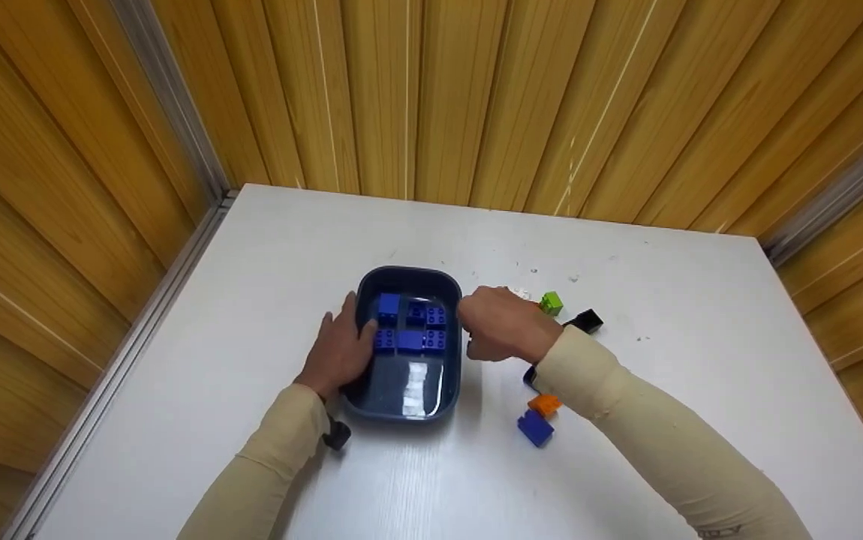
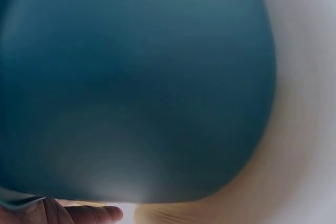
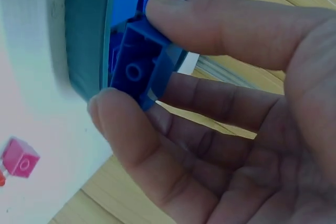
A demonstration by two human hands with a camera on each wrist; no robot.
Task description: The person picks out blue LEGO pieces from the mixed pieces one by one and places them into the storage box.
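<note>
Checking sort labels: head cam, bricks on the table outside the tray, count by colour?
Green brick: 1
Black brick: 1
Orange brick: 1
Blue brick: 1
Total: 4 outside the tray; the right hand pinches a fifth brick, blue.

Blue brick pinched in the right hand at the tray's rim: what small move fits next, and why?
Probably carry the blue brick over the rim and lower it into the dark blue tray. The right hand pinches it at the tray's edge, other blue bricks already lie inside with bare floor nearby, and the left hand holds the tray.
</note>
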